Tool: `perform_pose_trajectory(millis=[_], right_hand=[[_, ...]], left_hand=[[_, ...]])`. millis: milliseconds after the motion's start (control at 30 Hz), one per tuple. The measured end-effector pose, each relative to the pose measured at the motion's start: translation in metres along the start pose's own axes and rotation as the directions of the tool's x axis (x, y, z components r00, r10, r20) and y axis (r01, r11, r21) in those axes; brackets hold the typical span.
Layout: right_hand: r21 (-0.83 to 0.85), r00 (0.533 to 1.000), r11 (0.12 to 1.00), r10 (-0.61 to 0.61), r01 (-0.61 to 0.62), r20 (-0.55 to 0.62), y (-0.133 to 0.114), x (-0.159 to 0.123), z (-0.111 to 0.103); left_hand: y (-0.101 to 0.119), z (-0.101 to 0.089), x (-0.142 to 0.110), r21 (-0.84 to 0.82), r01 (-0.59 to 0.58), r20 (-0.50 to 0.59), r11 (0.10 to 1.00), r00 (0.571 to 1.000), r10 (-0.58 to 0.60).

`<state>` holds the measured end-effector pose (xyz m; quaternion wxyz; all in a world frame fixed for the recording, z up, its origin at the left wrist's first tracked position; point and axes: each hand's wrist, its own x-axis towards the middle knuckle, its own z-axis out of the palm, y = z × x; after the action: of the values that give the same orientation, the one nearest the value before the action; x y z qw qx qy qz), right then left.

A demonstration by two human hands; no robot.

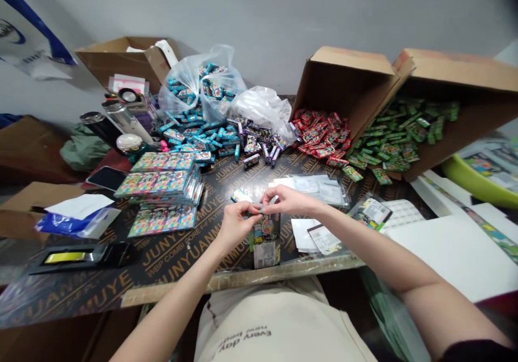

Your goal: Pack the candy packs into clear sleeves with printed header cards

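Observation:
In the head view a dark printed packet (267,230) with a pale label panel at its lower end lies near the table's front edge. My left hand (237,223) pinches at its top edge, thumb against fingertips. From the other side my right hand (286,200) pinches at the same edge, its fingertips almost touching the left ones. The fingers hide exactly what is between them. Just beyond the hands lies a small light-blue and white box (241,195). Clear plastic sleeves (319,189) and loose printed cards (324,239) are beside my right forearm.
Stacked colourful packs (164,219) stand at left, near a tape dispenser (81,257) and a phone (107,178). Small blue boxes (202,132), purple boxes (259,141), red boxes (324,135) and green boxes (388,146) are heaped behind, some spilling from cartons (343,70).

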<state>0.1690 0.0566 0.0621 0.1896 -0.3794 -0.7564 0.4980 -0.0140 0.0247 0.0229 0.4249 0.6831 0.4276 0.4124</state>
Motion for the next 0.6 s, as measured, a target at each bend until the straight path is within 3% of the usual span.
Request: perform_pose_trajectory(millis=[233,433,533,600], right_hand=[[0.084,0.996,0.993,0.083,-0.084,0.011,0.007,0.004,0.007],[0.241,0.991,0.963,0.131,-0.119,-0.036,0.022,0.006,0.013],[0.446,0.958,0.884,0.235,-0.141,-0.163,0.026,0.004,0.026],[0.570,0.919,0.806,0.334,-0.163,-0.209,0.029,0.002,0.033]], left_hand=[[0.004,0.002,-0.004,0.114,-0.095,-0.014,0.989,0.995,0.097],[0.002,0.012,-0.005,0.243,-0.089,-0.116,0.966,0.986,0.120],[-0.004,0.018,-0.006,0.190,-0.028,-0.137,0.981,0.989,0.055],[-0.008,0.020,-0.011,0.044,0.066,-0.133,0.997,0.989,-0.059]])
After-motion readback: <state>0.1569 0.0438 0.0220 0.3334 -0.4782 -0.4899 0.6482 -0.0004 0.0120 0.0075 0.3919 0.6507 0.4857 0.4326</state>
